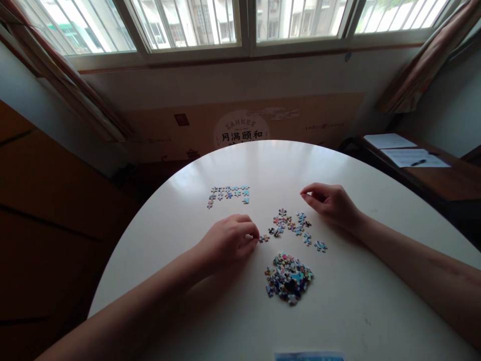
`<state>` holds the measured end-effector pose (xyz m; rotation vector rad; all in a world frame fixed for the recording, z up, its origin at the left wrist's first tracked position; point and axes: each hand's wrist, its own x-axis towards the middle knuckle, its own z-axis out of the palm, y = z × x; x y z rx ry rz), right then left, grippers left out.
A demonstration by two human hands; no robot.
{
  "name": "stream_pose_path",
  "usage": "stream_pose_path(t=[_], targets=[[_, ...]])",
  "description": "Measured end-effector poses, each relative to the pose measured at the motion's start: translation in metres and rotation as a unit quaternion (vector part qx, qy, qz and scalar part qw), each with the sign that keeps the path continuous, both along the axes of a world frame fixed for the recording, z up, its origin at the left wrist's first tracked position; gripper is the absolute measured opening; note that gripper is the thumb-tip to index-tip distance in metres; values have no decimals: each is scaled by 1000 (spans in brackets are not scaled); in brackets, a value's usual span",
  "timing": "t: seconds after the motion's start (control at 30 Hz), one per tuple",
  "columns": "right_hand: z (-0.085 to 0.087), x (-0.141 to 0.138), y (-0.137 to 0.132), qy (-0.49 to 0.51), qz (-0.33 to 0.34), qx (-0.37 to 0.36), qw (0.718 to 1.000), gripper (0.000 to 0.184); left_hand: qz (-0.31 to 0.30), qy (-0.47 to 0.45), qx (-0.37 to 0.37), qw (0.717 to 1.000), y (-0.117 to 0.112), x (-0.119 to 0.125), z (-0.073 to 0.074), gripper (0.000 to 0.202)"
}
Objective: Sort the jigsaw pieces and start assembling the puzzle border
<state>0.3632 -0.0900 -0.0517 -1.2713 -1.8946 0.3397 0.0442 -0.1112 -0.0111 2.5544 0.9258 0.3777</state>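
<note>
Puzzle pieces [291,223] lie spread in the middle of the round white bench [338,311], with a small heap [288,278] nearer the person and a joined row [229,193] farther back. The left hand [229,243] is curled, its fingertips pinched right beside one small piece [264,238], though I cannot tell if it grips anything, and the right hand [330,203] rests half open with nothing in it. I think a sliding arm could bump the heap and scatter it on this smooth, shiny top, which stands under a big window [188,22] near a side desk with papers [408,150].
</note>
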Motion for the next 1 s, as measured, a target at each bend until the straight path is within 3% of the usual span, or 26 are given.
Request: stream_pose_path(t=[0.37,0.57,0.87,1.0], targets=[[0,0,0,0,-5,1,1000,17,-88,22,41,995,-1,-1,4,29],[-1,0,1,2,-5,-1,1000,17,-179,-3,14,984,-8,0,9,13],[1,-1,0,-4,-8,2,1000,19,-181,28,58,981,-6,-5,14,15],[1,-1,0,-3,-7,3,1000,18,-191,22,41,980,-9,-3,16,17]])
